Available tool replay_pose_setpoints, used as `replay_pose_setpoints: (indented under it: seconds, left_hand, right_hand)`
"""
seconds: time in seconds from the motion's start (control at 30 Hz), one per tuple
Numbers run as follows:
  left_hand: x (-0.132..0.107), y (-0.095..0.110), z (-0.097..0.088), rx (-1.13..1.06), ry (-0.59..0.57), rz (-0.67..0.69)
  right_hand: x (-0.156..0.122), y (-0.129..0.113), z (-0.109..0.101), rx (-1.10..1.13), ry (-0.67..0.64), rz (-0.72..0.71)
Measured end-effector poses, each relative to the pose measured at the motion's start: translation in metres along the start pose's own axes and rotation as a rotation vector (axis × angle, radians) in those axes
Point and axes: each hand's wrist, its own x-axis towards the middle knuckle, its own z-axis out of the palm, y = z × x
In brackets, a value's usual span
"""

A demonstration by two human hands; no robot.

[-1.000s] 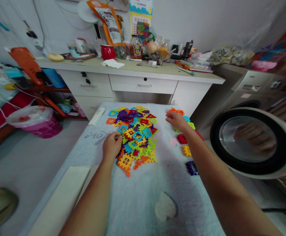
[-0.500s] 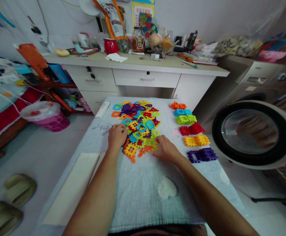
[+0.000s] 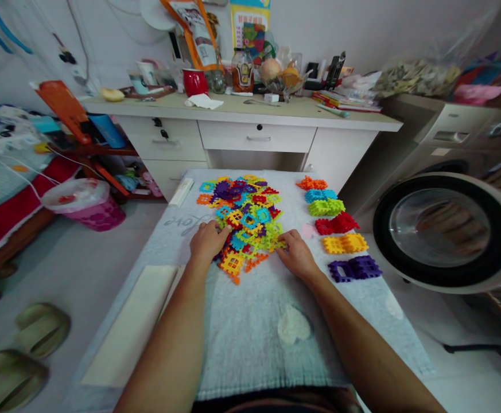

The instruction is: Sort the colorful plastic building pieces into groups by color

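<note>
A mixed pile of colourful plastic interlocking blocks [image 3: 248, 221], notched at the edges, lies in the middle of the cloth-covered table [image 3: 250, 332]. My left hand [image 3: 207, 244] rests against the pile's left side, fingers curled and closed; what they hold, if anything, is hidden. On the pile's right edge, my right hand [image 3: 297, 253] pinches a yellow-green interlocking block [image 3: 279, 243] between thumb and fingers. To the right stand rows of joined blocks sorted by colour: orange [image 3: 311, 183], blue [image 3: 320, 195], green [image 3: 326, 207], red [image 3: 336, 224], yellow [image 3: 345, 244] and purple [image 3: 354, 268].
A white slim box [image 3: 181, 193] lies at the table's far left corner, and a pale flat board [image 3: 129, 327] at its near left. Behind is a cluttered desk [image 3: 284, 109]. An open washing machine door [image 3: 443, 229] is on the right, a pink bin [image 3: 89, 206] on the left.
My right hand has shifted slightly up and right, and its fingers now close on a yellow-green block. My left hand has moved slightly right along the pile's edge. The view has tilted a little.
</note>
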Motion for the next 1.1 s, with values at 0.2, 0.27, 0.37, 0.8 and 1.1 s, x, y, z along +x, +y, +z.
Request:
replay_pose_setpoints:
  seconds: [0.2, 0.27, 0.37, 0.8, 1.1]
  left_hand:
    - [0.003, -0.001, 0.004, -0.047, 0.018, -0.019]
    - [0.005, -0.001, 0.007, -0.091, 0.034, -0.017]
    - [0.009, -0.003, 0.012, -0.151, 0.069, -0.01]
    - [0.015, -0.013, 0.029, -0.57, 0.321, -0.001]
    - [0.02, -0.016, 0.03, -0.475, 0.296, 0.055]
  right_hand:
    - [0.001, -0.001, 0.0, -0.046, -0.02, -0.016]
    - [0.002, 0.002, 0.001, -0.055, -0.023, -0.028]
    - [0.003, 0.007, 0.001, -0.04, -0.035, -0.064]
    - [0.003, 0.016, 0.005, 0.043, 0.114, -0.078]
    - [0.005, 0.02, 0.009, 0.085, 0.137, -0.09]
